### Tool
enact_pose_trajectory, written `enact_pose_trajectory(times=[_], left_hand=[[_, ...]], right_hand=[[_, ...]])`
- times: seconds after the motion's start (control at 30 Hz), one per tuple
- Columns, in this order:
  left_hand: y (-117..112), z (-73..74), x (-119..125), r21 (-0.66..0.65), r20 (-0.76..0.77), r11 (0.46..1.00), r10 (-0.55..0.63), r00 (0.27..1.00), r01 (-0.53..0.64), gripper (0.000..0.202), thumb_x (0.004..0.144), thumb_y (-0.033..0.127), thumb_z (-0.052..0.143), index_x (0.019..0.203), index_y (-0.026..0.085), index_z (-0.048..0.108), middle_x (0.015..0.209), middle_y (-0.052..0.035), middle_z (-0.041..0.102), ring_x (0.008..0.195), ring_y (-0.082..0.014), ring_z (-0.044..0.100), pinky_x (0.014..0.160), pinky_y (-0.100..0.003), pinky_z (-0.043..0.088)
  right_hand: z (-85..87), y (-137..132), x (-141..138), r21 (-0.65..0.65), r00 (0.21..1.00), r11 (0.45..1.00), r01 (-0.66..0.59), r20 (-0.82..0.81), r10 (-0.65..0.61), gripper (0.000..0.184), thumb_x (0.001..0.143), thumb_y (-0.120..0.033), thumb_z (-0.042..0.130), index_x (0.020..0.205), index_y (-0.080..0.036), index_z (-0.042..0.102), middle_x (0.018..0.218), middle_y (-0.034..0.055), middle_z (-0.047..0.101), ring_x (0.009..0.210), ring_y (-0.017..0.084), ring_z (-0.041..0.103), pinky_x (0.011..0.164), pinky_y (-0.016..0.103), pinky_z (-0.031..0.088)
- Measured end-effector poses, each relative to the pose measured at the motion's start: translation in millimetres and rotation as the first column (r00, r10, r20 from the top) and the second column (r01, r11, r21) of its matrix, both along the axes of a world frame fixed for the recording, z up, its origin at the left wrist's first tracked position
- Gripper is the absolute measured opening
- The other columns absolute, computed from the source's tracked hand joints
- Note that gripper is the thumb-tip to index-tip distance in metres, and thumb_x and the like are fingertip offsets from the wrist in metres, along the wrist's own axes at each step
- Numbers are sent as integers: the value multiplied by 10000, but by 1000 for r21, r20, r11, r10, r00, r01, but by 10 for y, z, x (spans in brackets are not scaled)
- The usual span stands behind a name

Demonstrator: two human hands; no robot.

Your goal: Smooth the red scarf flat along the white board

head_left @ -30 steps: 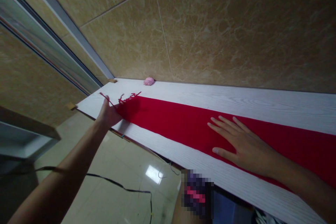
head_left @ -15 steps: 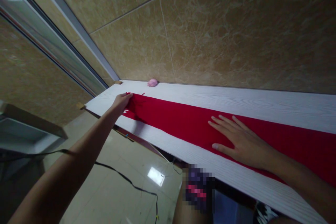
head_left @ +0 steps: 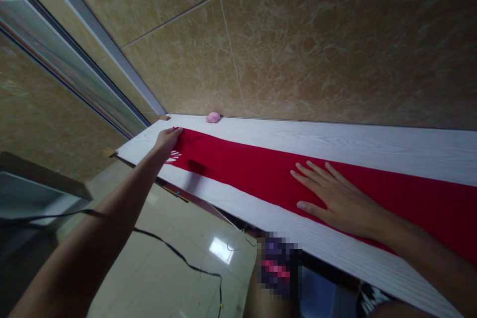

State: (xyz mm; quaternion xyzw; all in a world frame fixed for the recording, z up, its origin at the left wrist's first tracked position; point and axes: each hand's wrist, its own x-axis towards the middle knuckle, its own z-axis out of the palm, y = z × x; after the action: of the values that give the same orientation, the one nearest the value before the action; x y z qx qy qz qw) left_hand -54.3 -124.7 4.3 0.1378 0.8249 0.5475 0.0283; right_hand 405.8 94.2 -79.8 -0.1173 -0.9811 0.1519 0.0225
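A long strip of red cloth (head_left: 238, 164) lies along the white wood-grain tabletop (head_left: 335, 139) and runs out of view at the right. My left hand (head_left: 167, 140) is closed on the cloth's far left corner, with the thumb on top. Below that hand a white printed mark (head_left: 173, 157) shows on the red, partly hidden by my wrist. My right hand (head_left: 331, 196) rests palm down on the middle of the cloth, fingers spread, holding nothing.
A small pink lump-shaped object (head_left: 213, 117) sits against the tiled wall (head_left: 298, 49). A black cord (head_left: 175, 251) hangs over the floor at left, near a grey box-like unit (head_left: 40, 194). Under the table edge is a blurred-out patch (head_left: 278, 268).
The cloth's left end now lies flatter and more of the white mark shows beneath my left hand. My right hand stays spread on the cloth. The view has shifted slightly.
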Motion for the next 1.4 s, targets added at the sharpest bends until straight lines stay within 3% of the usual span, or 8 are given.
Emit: enact_pose_trajectory(times=[0.1, 0.27, 0.43, 0.67, 1.0, 1.23, 1.4], left_hand=[[-77, -146, -63, -92, -61, 996, -23, 998, 17, 186, 757, 360, 688, 754, 176, 663, 600, 9, 621, 557, -158, 568, 536, -241, 427], [-184, -384, -132, -244, -169, 969, -78, 983, 35, 292, 797, 462, 628, 813, 177, 694, 636, -12, 648, 600, -185, 572, 550, -261, 405], [-194, -507, -136, -372, -291, 928, -147, 946, 30, 325, 885, 494, 552, 860, 194, 675, 751, -50, 705, 728, -220, 619, 644, -285, 438], [-178, -571, -98, -523, -388, 850, -181, 904, -54, 280, 959, 435, 510, 796, 223, 594, 781, -68, 680, 731, -226, 581, 668, -314, 367], [-170, -616, -49, -647, -379, 756, -205, 902, -100, 298, 1006, 442, 482, 880, 222, 638, 854, -102, 705, 785, -265, 603, 652, -331, 322], [-188, -600, -32, -667, -369, 739, -218, 903, -94, 319, 1003, 462, 465, 879, 224, 636, 840, -91, 700, 772, -252, 593, 646, -325, 323], [-243, -541, -67, -657, -381, 747, -208, 901, -106, 337, 992, 478, 465, 875, 218, 645, 836, -91, 704, 776, -249, 605, 658, -319, 341]], right_hand=[[-9, -1, 5, 17, 1000, 1000, -12, 6, 12, 906, 1055, -827, 260, 1726, -229, 374, 1781, 99, 255, 1658, 378, 172, 1330, 686, 96], [-105, 40, 18, 44, 998, 999, -23, -55, 26, 850, 1057, -801, 354, 1732, -285, 358, 1780, 76, 291, 1651, 392, 203, 1326, 702, 150], [-162, 63, 34, 72, 995, 997, -21, -92, 28, 832, 1055, -789, 397, 1734, -310, 353, 1779, 63, 310, 1644, 395, 239, 1330, 694, 174], [-119, 52, 34, 66, 997, 998, -24, -69, 29, 863, 1051, -808, 367, 1729, -275, 369, 1776, 82, 303, 1644, 403, 226, 1327, 701, 175], [-117, 44, 25, 60, 997, 998, -13, -77, 18, 873, 1039, -816, 391, 1724, -276, 377, 1769, 84, 316, 1640, 399, 235, 1321, 711, 172], [-77, 28, 12, 48, 1000, 999, -4, -30, 5, 972, 1016, -881, 266, 1717, -220, 388, 1764, 107, 289, 1643, 392, 221, 1319, 702, 152], [-66, 24, 10, 36, 1000, 999, 9, -31, -8, 963, 1008, -884, 300, 1720, -242, 386, 1767, 92, 297, 1645, 392, 209, 1322, 698, 153]])
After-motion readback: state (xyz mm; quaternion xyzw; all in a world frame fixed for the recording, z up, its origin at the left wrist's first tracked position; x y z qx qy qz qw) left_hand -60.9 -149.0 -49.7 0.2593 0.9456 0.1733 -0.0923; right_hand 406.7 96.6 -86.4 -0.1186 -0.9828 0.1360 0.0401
